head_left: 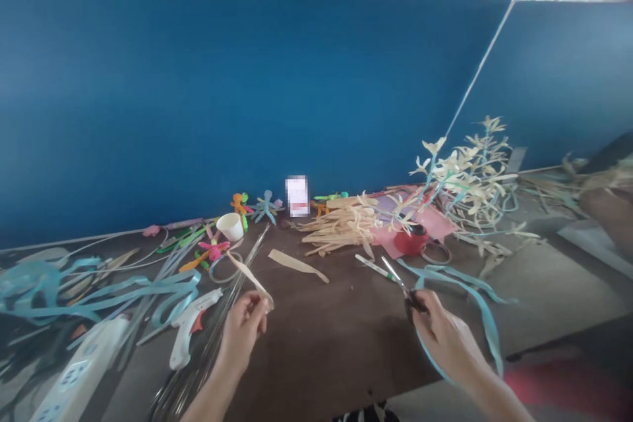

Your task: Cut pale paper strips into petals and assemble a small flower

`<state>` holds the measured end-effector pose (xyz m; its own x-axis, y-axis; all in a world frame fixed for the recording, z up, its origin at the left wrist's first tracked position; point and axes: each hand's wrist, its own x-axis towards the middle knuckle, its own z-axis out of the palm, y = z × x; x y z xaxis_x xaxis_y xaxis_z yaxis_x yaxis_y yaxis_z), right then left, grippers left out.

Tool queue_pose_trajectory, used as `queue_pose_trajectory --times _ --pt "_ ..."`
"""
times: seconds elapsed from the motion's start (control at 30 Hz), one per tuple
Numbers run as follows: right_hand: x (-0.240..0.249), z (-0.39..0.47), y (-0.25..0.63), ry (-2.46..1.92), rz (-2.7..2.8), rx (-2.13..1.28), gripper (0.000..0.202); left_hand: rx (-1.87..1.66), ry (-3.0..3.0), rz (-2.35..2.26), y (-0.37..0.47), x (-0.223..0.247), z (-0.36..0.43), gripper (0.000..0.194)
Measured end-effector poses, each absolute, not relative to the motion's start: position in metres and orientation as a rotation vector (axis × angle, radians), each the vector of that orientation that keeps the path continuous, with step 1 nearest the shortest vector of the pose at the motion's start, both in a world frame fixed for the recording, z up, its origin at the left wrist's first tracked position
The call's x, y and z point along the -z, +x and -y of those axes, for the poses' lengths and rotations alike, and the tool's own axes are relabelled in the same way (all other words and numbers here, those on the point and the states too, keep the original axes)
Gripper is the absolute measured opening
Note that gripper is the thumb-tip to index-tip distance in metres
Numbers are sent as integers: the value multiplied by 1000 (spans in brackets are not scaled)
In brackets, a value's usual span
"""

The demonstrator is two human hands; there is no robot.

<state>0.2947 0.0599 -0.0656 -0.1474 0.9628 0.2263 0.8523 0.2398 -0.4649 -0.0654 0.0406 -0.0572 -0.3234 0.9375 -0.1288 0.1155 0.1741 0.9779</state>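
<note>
My left hand (pixel 246 324) pinches a pale, narrow leaf-like strip (pixel 248 275), which points up and to the left from the fingertips. In my right hand (pixel 440 330) is a pair of scissors (pixel 400 283) with black handles; the blades point up and left, over a white and green pen (pixel 374 267). Another pale strip (pixel 297 264) lies on the dark table between and beyond the hands. Behind it sits a pile of similar strips (pixel 341 227). Light-blue ribbon (pixel 487 323) curls around beside my right hand.
A white glue gun (pixel 185 330), thin wires (pixel 202 343) and a power strip (pixel 82 369) lie at left. A white cup (pixel 230 227) stands near small colourful figures. White-flowered stems (pixel 465 171) and red tape (pixel 410 241) are at right. Another person's arm (pixel 608 211) shows far right.
</note>
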Motion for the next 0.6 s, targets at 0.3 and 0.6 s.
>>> queue_pose_trajectory --times 0.3,0.6 --pt "81 -91 262 -1627 1985 -333 18 -1238 853 -1437 -41 70 -57 20" --pt "59 -77 169 -1140 1492 -1383 23 -1275 684 -1410 -24 76 -73 23"
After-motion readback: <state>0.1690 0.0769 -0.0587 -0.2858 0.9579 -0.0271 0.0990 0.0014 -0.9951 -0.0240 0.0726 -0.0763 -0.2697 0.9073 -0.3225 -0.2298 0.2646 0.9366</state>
